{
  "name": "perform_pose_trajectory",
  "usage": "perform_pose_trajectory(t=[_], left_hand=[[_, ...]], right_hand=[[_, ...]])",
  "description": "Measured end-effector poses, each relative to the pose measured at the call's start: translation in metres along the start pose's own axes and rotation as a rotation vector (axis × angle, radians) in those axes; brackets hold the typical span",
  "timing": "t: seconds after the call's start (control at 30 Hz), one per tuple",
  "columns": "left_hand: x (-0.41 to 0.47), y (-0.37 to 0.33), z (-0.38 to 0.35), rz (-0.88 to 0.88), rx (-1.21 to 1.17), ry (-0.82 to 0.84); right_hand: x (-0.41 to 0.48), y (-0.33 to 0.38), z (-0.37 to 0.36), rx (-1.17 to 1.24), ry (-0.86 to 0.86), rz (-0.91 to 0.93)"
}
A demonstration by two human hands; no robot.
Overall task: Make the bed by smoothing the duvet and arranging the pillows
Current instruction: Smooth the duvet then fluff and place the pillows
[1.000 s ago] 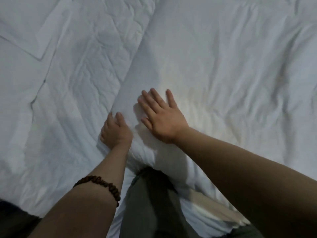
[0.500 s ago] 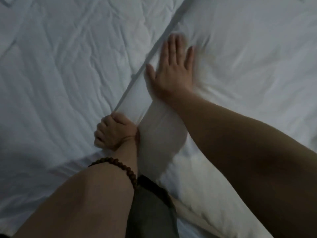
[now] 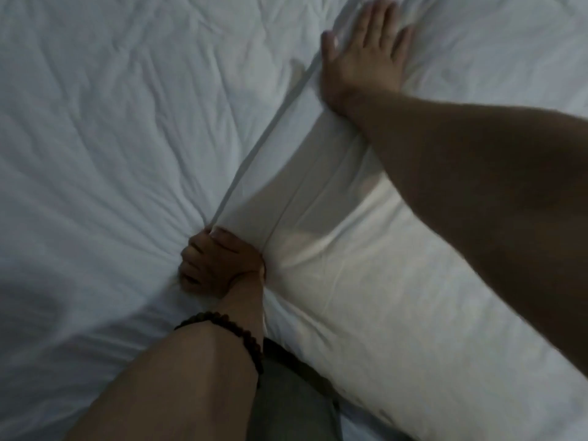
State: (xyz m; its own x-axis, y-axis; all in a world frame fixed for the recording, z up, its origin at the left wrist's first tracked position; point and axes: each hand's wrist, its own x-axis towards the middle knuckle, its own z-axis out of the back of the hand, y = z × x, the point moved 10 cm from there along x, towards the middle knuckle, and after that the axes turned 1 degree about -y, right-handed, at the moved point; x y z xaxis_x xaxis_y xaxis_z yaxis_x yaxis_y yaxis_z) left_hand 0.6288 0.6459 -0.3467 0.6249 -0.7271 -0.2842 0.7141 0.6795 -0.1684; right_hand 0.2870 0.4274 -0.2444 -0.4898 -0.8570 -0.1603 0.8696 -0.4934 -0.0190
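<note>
Left hand, just below frame centre toward 7 o'clock, is clenched around the near end of the duvet edge, fingers curled, cloth bunched in the grip. Right hand at 1 o'clock lies flat on the same edge, fingers straight and slightly spread, pressing and grasping nothing. The duvet fills the frame from 12 to 5 o'clock; the wrinkled sheet fills the 9 o'clock side. Bead bracelet on the left wrist.

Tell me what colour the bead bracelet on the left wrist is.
The bracelet is dark brown, almost black; head view shows it.
</note>
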Motion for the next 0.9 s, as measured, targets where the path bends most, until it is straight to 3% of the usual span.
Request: perform_pose_trajectory(t=[0.07,0.13,0.2,0.33,0.4,0.53,0.77,0.83,0.9], left_hand=[[0.004,0.000,0.000,0.010,-0.045,0.138],[0.008,-0.005,0.018,-0.041,0.060,0.135],[0.005,-0.003,0.020,-0.064,0.170,0.245],[0.028,-0.002,0.011,-0.005,0.079,0.410],[0.028,-0.010,0.004,-0.049,0.118,0.477],[0.022,-0.019,0.011,-0.110,0.214,0.458],[-0.034,-0.028,0.054,-0.169,0.046,0.255],[-0.065,-0.021,0.065,-0.148,0.010,0.146],[-0.109,-0.022,0.067,-0.235,-0.002,0.157]], right_hand=[[-0.056,0.015,-0.008,0.004,0.103,0.079],[-0.135,0.020,-0.015,0.065,0.192,0.154],[-0.220,0.009,-0.020,0.098,0.228,0.222],[-0.336,-0.043,-0.025,0.042,0.303,0.284],[-0.356,-0.102,-0.022,0.018,0.288,0.111],[-0.411,-0.240,-0.025,0.006,0.339,-0.416],[-0.507,-0.272,-0.044,0.274,0.357,-0.637],[-0.539,-0.278,-0.052,0.339,0.413,-0.606],[-0.565,-0.290,-0.053,0.359,0.446,-0.521]])
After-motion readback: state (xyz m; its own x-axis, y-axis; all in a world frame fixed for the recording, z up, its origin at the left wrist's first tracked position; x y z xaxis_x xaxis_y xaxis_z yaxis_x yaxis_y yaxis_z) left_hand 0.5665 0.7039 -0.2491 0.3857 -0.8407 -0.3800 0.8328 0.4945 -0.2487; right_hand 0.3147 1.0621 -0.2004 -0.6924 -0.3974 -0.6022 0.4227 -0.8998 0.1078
